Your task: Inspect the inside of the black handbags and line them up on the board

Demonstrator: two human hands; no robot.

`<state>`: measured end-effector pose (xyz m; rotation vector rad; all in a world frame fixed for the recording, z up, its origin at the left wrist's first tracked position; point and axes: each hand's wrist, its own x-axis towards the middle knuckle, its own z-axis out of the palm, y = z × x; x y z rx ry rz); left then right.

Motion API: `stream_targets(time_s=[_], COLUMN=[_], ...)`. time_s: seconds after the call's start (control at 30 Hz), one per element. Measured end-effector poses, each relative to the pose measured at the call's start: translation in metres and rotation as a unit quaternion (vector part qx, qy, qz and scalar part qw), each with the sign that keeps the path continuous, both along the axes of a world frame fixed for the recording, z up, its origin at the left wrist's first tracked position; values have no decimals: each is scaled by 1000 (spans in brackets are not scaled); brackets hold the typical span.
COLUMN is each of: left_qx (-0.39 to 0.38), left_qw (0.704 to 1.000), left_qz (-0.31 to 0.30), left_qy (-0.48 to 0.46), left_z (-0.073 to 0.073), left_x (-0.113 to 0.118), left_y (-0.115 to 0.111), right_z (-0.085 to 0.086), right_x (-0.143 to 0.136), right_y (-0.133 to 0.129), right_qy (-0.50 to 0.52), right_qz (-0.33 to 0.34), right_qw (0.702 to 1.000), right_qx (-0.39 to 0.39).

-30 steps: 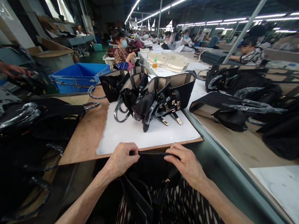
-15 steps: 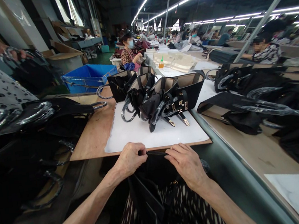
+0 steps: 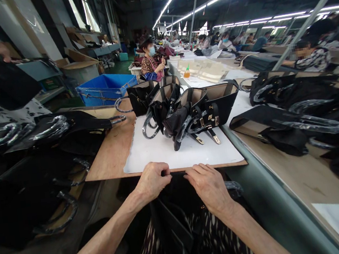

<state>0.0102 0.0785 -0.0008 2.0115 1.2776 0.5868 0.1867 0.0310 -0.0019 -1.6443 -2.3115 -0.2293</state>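
Over my lap lies a black bag (image 3: 172,225), partly hidden in shadow. My left hand (image 3: 154,180) pinches the bag's upper edge just below the board's front edge. Facing it, my right hand (image 3: 209,186) has its fingers pressed together on the same dark edge, a short gap away. A wrapped handle shows beside my right wrist. Beyond my hands, a white sheet (image 3: 148,156) covers part of a brown board (image 3: 108,159). Several black bags (image 3: 223,99) with beige linings, gold clasps and plastic-wrapped handles stand bunched on the sheet.
More black bags (image 3: 76,126) are piled at left, and others (image 3: 281,129) lie on the right table. A blue bin (image 3: 105,87) stands behind the board. At far left a person's hand holds a black bag (image 3: 6,83). A masked person (image 3: 151,63) sits beyond the bags.
The view has shifted slightly, so the tables sit further right. The person at far left has raised a black bag. My hands keep nearly the same pose at the bag's edge.
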Motion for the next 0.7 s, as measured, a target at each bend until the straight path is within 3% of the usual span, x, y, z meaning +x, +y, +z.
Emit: stream_targets(time_s=[0.17, 0.5, 0.7], left_qx=[3, 2, -23], left_qw=[1000, 1000, 1000], left_qz=[14, -6, 5], left_qy=[4, -25, -6], left_z=[2, 6, 16], left_x=[0, -2, -10], left_y=[-1, -2, -5], right_z=[1, 10, 17], right_x=[-4, -28, -27], right_y=[3, 12, 11], right_qy=[-1, -51, -91], right_qz=[-3, 26, -14], right_qw=[1000, 994, 992], right_qx=[-6, -95, -90])
